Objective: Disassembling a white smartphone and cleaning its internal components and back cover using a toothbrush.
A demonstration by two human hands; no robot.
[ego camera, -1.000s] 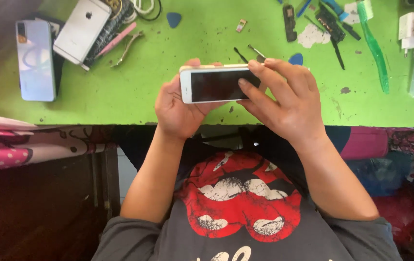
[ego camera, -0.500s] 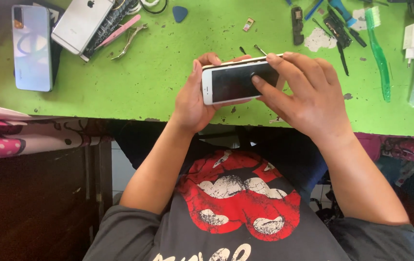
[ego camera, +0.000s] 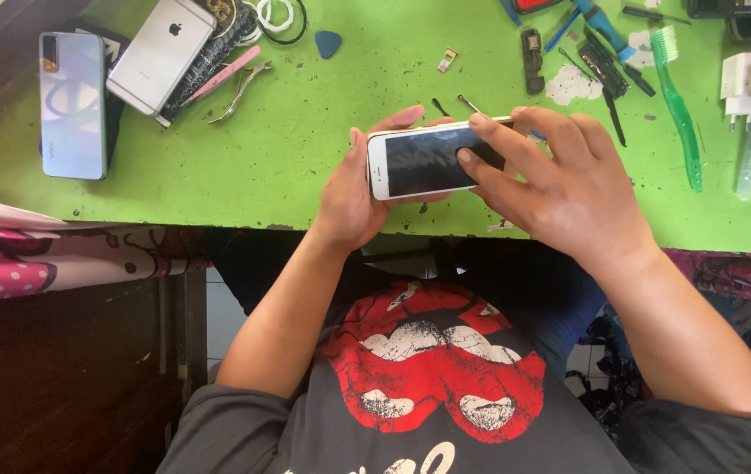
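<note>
While the phone [ego camera: 432, 161] lies crosswise in front of the person, its long axis running left to right and its dark screen facing up, both hands grasp it just above the near edge of the green table [ego camera: 305, 158]. The left hand [ego camera: 354, 189] cups the end with the round button from below, thumb along the near side and fingers curled over the far edge. The right hand [ego camera: 560, 184] covers the other end from above, one fingertip pressed on the glass and the others wrapped over the far rim, so it lies nearer the screen. Farther out, two small dark tools [ego camera: 454, 107] rest just beyond the phone. Well apart on the far left lie a blue phone [ego camera: 71, 104], a silver phone [ego camera: 161, 54] face down and tweezers [ego camera: 239, 88]; a green toothbrush [ego camera: 679, 105] lies far right.
</note>
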